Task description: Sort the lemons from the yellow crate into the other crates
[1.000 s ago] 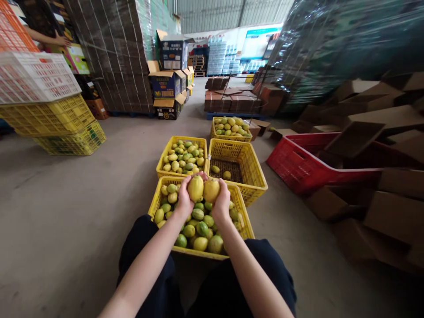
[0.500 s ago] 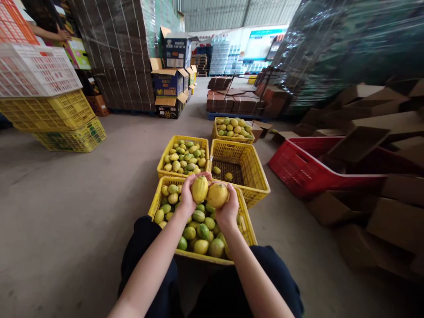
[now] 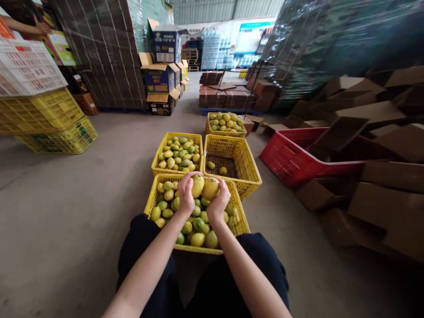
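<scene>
Both my hands are raised side by side over the near yellow crate (image 3: 198, 251), which holds many yellow and green lemon-like fruits (image 3: 198, 240). My left hand (image 3: 186, 194) curls round a ribbed, oval yellow fruit (image 3: 198, 186) with a dark stem end at the top. In my right hand (image 3: 219, 201) is a rounder yellow fruit (image 3: 210, 188). The two fruits are close together between my palms, and some fingers are hidden behind them. Beyond them, a second yellow crate (image 3: 256, 176) has two loose fruits on its bottom.
Fruit-filled yellow crates (image 3: 153, 167) stand at left and behind. To the right are a red crate (image 3: 278, 161) and piled cardboard (image 3: 380, 212). Stacked crates (image 3: 39, 108) and another person's hand (image 3: 41, 27) are at far left. Open boxes (image 3: 160, 79) stand farther back.
My hands have closed in more around the two fruits, with the left fingers tilted upward. The whole view has shifted, so the surroundings sit slightly farther left and higher.
</scene>
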The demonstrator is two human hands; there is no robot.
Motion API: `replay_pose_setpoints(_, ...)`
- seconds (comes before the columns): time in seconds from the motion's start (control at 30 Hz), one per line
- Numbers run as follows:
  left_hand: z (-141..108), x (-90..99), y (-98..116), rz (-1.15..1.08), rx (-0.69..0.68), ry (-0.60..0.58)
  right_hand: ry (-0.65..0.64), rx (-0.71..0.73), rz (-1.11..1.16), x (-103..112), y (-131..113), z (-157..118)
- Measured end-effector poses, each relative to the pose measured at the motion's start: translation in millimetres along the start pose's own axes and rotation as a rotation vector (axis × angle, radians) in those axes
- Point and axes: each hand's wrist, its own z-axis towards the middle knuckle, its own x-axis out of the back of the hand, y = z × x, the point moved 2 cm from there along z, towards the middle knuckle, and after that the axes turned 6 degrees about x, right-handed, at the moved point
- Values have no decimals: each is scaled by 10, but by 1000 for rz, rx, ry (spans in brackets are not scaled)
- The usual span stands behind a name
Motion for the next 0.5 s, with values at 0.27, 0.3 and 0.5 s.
replay_pose_setpoints(0.27, -18, 38, 25, 15, -91, -73, -10, 262, -62, -14, -245, -81)
replay_pose_setpoints(0.3, -17, 52, 31, 21, -70, -65, -24, 263, -55, -12, -268, -89)
replay_pose_setpoints(0.5, 38, 67, 77, -67, -15, -69, -45, 220, -12, -25, -329, -107)
